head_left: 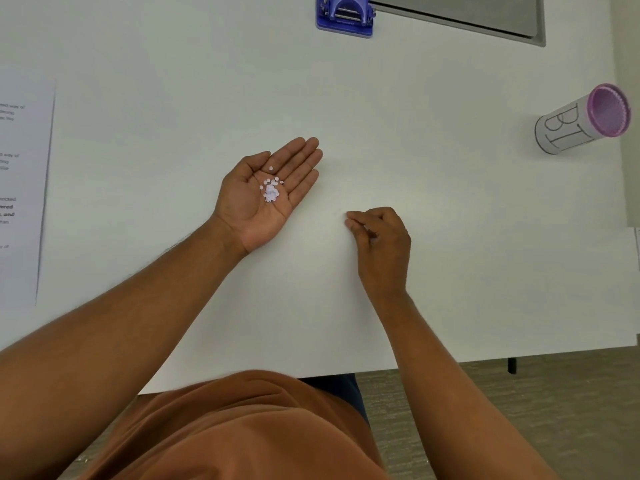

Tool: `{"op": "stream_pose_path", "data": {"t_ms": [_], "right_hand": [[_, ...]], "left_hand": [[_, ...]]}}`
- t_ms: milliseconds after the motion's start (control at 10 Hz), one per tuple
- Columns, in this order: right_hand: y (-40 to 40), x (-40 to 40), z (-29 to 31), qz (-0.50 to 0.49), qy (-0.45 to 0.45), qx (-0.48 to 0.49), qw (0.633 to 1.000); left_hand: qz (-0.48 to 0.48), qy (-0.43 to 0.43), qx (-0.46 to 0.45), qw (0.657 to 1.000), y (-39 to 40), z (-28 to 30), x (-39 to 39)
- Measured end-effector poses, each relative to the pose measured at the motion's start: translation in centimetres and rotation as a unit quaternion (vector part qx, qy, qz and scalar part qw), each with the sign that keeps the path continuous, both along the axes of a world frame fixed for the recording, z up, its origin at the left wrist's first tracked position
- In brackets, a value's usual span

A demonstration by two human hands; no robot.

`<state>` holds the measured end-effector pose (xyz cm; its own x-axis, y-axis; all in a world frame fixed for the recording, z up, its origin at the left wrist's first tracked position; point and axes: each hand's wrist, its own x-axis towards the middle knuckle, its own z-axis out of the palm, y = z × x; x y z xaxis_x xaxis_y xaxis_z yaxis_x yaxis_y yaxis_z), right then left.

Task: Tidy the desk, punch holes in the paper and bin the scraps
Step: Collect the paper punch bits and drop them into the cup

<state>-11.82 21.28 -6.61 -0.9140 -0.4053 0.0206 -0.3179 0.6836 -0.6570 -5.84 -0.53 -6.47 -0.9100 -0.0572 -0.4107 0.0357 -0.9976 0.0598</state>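
Note:
My left hand (266,195) lies palm up on the white desk (450,271), fingers flat, cupping a small heap of white paper scraps (270,191). My right hand (379,237) rests just to its right, fingertips pinched together against the desk surface; whether a scrap is between them is too small to tell. A blue hole punch (344,13) stands at the far edge, well beyond both hands. A printed paper sheet (20,185) lies at the left edge. A small bin (581,121) with a pink rim and a white label stands at the far right.
A grey panel (485,15) is set into the desk at the far right corner. The desk's near edge runs just in front of my torso, with grey carpet below on the right.

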Motion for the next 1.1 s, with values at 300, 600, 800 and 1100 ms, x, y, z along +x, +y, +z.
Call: {"op": "stream_pose_path", "data": {"t_ms": [300, 600, 800, 1100], "right_hand": [[-1.4, 0.3, -0.2, 0.011, 0.049, 0.032, 0.998], [-2.6, 1.4, -0.6, -0.013, 0.110, 0.051, 0.992], [-3.0, 1.1, -0.6, 0.035, 0.153, 0.079, 0.985], [-4.5, 2.0, 2.4, 0.050, 0.071, 0.001, 0.996]], "left_hand": [[-0.003, -0.003, -0.005, 1.000, 0.3, 0.1, 0.0], [-0.006, -0.009, -0.008, 1.000, 0.5, 0.2, 0.0], [-0.007, -0.006, -0.002, 1.000, 0.5, 0.1, -0.1], [-0.010, -0.007, -0.003, 1.000, 1.4, 0.2, -0.6]]}}
